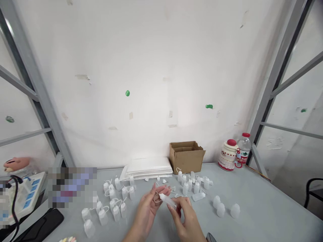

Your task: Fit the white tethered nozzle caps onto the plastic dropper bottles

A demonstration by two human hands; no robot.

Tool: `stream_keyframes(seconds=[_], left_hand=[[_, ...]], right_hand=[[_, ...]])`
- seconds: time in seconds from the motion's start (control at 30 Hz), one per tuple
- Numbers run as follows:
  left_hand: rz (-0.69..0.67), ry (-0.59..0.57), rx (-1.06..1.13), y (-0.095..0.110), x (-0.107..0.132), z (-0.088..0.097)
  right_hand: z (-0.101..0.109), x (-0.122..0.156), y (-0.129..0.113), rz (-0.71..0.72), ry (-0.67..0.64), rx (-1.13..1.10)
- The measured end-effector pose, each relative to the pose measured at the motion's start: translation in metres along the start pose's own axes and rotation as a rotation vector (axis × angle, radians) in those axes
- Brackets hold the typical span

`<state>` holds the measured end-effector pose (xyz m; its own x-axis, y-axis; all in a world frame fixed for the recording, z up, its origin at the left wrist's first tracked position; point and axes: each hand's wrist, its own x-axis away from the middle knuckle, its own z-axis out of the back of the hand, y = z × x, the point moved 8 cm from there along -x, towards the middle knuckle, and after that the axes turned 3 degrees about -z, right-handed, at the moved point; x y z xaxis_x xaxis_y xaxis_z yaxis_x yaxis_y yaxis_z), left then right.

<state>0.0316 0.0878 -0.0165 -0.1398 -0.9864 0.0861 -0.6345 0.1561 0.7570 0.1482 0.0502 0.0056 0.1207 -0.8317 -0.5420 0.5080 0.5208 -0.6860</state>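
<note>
My left hand (148, 203) and my right hand (185, 213) meet low in the middle of the view over a grey table (264, 201). Together they hold a small white plastic squeeze bottle (168, 200), tilted, with its pointed tip toward the left hand. The left fingers pinch the tip end and a thin loop of tether; the right fingers wrap the body. Several more small white bottles (113, 201) with tethered caps stand to the left, and another cluster (193, 185) stands just behind the hands.
A brown cardboard box (186, 156) stands open at the back by the wall, next to a stack of white sheets (148, 168). A decorated jar (228, 155) and a water bottle (243, 148) sit back right. A black phone (41, 225) lies near left. Three capless bottles (224, 208) stand right.
</note>
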Motion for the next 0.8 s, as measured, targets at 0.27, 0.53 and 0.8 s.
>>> stream_keyframes(seconds=[0.27,0.53,0.8], left_hand=[[-0.068,-0.069,-0.176,0.000,0.000,-0.005],[-0.278,0.049,-0.817,0.018,-0.006,0.009],[-0.520,-0.168,-1.789,-0.013,-0.017,0.010]], right_hand=[[-0.012,-0.002,0.007,-0.064,-0.118,0.042],[0.003,-0.013,0.001,-0.023,-0.104,0.129],[0.131,-0.050,0.050,-0.199,0.417,0.399]])
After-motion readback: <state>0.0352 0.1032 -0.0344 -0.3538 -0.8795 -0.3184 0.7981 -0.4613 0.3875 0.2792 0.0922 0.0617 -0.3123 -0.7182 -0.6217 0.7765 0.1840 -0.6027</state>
